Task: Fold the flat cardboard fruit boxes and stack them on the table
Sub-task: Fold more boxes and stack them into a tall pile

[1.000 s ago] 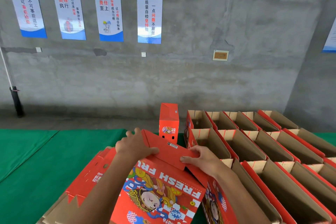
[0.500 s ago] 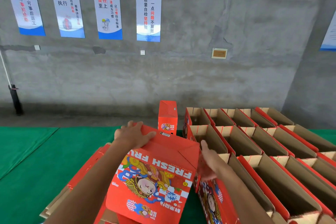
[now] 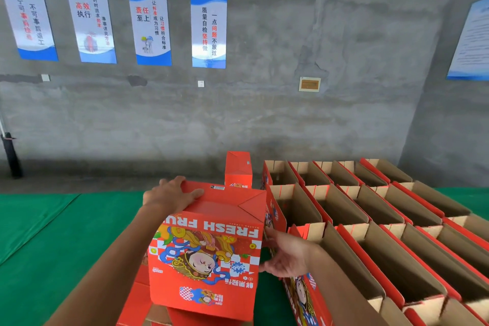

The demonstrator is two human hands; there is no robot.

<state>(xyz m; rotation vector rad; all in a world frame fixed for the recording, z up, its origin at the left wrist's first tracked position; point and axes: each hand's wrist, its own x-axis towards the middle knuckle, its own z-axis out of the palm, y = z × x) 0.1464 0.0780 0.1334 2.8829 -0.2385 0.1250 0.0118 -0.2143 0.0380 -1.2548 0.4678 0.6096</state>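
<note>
A red printed fruit box [image 3: 206, 254] stood upside down above a pile of flat boxes [image 3: 137, 302] on the green table [image 3: 53, 241]. The left hand [image 3: 172, 197] pressed spread fingers on its closed top; the right hand [image 3: 287, 255] touched its side, fingers relaxed. Beside it, rows of folded boxes [image 3: 370, 209] stood open, showing bare brown insides.

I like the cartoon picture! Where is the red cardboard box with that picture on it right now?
In the head view the red cardboard box with the cartoon print sits low in the middle, between the left hand on top and the right hand beside it, left of the open folded boxes.
</note>
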